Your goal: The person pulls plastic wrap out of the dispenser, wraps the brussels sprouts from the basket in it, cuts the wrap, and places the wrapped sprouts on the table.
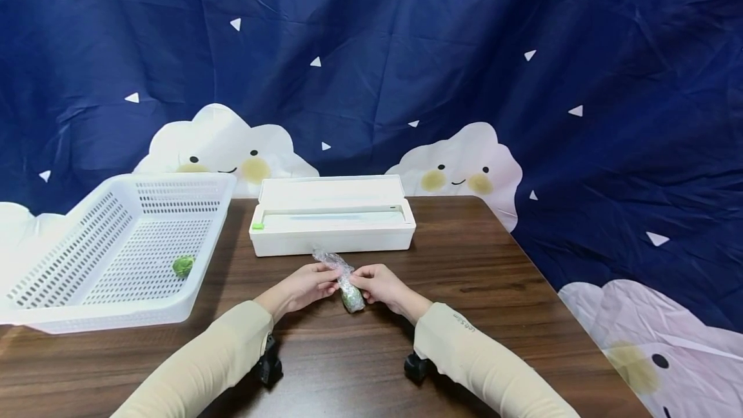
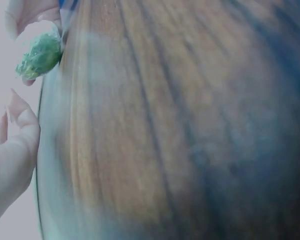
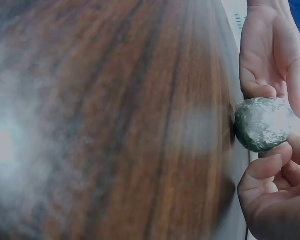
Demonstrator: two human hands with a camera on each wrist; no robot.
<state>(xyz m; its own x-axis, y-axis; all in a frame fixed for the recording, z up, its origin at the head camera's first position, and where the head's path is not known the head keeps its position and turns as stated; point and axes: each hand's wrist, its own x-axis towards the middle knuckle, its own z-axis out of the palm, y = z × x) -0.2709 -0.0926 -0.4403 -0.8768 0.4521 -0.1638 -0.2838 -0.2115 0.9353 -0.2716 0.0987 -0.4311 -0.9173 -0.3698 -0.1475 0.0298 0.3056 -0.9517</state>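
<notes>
In front of the box, both hands hold a small green leafy ball, like a Brussels sprout [image 1: 352, 300], in clear cling film. The film [image 1: 332, 259] trails off as a crumpled tail toward the box. My left hand [image 1: 306, 286] pinches the film from the left, thumb and fingers together. From the right, my right hand [image 1: 386, 285] pinches it just above the sprout. The right wrist view shows the wrapped sprout [image 3: 261, 125] between the two hands, its film shiny and wrinkled. Green leaf shows through the film around the sprout [image 2: 41, 54] in the left wrist view.
A white cling film dispenser box [image 1: 333, 244] stands at the back with its lid raised. To the left is a white perforated basket [image 1: 139, 311] holding another green sprout [image 1: 182, 266]. Everything stands on a dark wooden table [image 1: 464, 263] before a blue curtain [image 1: 464, 50].
</notes>
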